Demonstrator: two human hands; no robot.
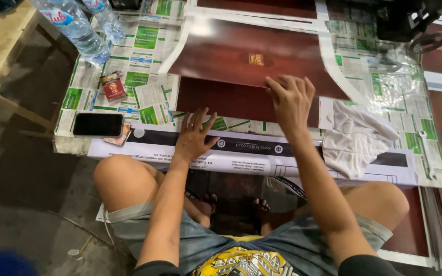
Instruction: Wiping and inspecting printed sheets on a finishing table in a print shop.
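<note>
Head view: looking down at a seated person's two hands over a low tabletop [78, 145] covered in newspaper.
Right hand: the right hand [291, 99] lies flat with fingers spread on the near edge of the upper dark red sheet [241, 53]; it presses down and grasps nothing.
Left hand: the left hand [194, 135] is open, fingers splayed, resting on the newspaper just near of the lower dark red sheet [216, 99]; it holds nothing.
Dark red sheets: two glossy ones in the middle of the tabletop, the upper one tilted and overlapping the lower one; the upper sheet carries one small gold mark at its centre.
White strips: two curved ones, the left strip [177, 48] along the left edge of the upper sheet and the right strip [336, 66] along its right edge.
Cloth: one crumpled white cloth [356, 135] just right of the right hand.
Long box: one white and black printed box [129, 148] along the near edge, under the left wrist.
Phone: one black phone [97, 124] at the near left, well apart from the hands.
Small pack: one red pack [113, 87] lying far of the phone.
Bottles: two clear plastic bottles, the bigger bottle [75, 28] and the smaller bottle [107, 19], at the far left.
Wrench: one small wrench [426, 153] at the right edge.
</note>
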